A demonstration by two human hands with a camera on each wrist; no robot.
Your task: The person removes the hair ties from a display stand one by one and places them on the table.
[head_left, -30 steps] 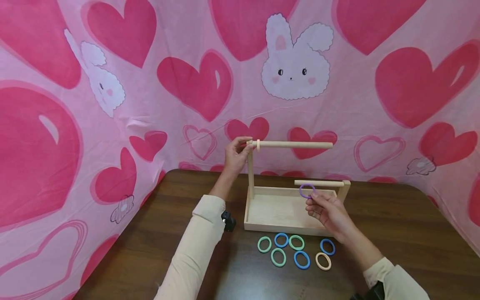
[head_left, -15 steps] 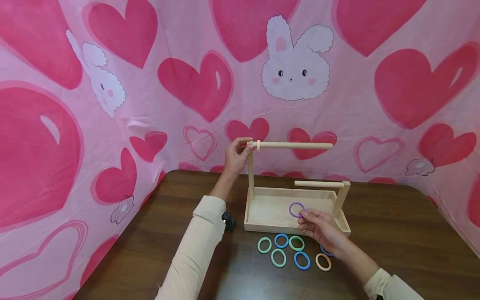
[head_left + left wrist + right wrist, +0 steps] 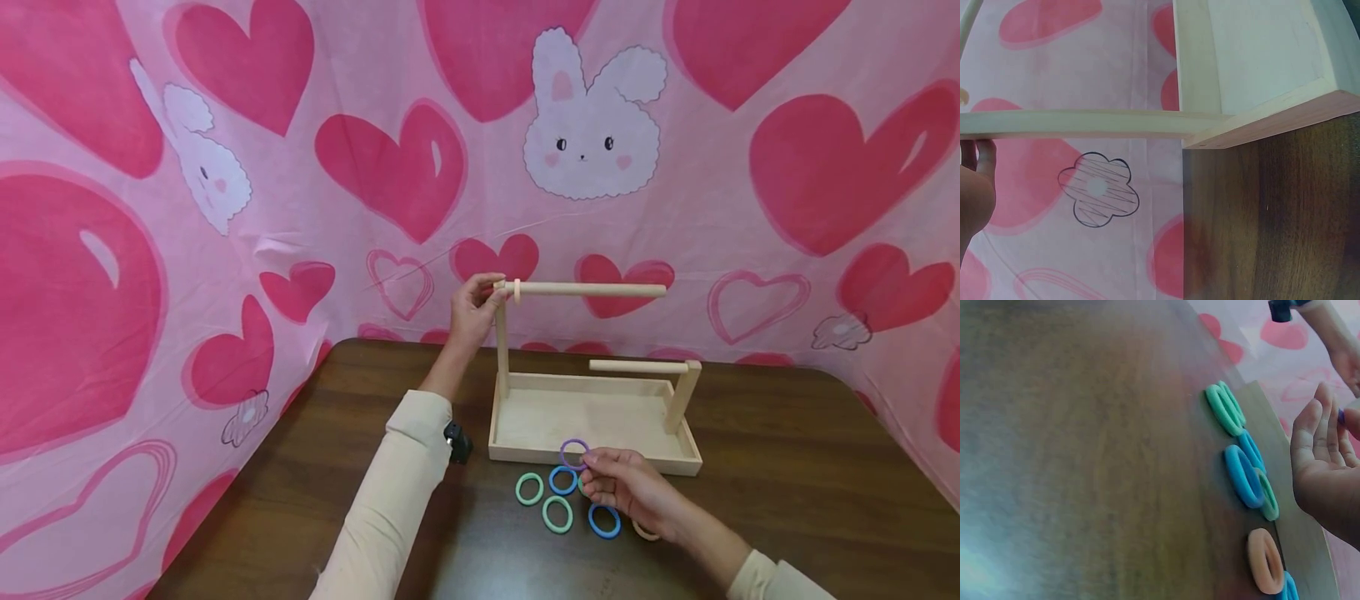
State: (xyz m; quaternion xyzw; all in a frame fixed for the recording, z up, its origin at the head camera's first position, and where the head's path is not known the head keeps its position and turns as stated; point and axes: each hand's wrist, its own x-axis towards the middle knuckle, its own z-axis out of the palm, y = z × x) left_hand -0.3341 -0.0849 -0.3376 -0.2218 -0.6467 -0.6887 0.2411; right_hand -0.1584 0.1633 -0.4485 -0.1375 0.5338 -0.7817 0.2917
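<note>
My left hand point(image 3: 474, 312) holds the top of the tall left post point(image 3: 502, 350) of a wooden rack. A peach ring point(image 3: 517, 292) encircles the rack's upper bar point(image 3: 592, 289), close to that post. Between thumb and fingers, my right hand point(image 3: 633, 487) pinches a purple ring point(image 3: 562, 454) in front of the tray's front wall. In the right wrist view only a sliver of the purple ring point(image 3: 1341, 416) shows. Below it on the table lie green rings point(image 3: 557, 530) and blue rings point(image 3: 604, 535), partly covered by the right hand.
The rack's shallow tray point(image 3: 540, 456) sits on a dark wooden table point(image 3: 390, 467). A shorter bar point(image 3: 637, 367) points left from the low right post point(image 3: 682, 396). Another peach ring point(image 3: 1265, 562) lies nearest in the right wrist view. Pink heart-print cloth point(image 3: 390, 208) hangs behind.
My right hand has carried the purple ring down and left, from beside the lower bar, across the tray, to its front edge. The left hand has stayed on the post.
</note>
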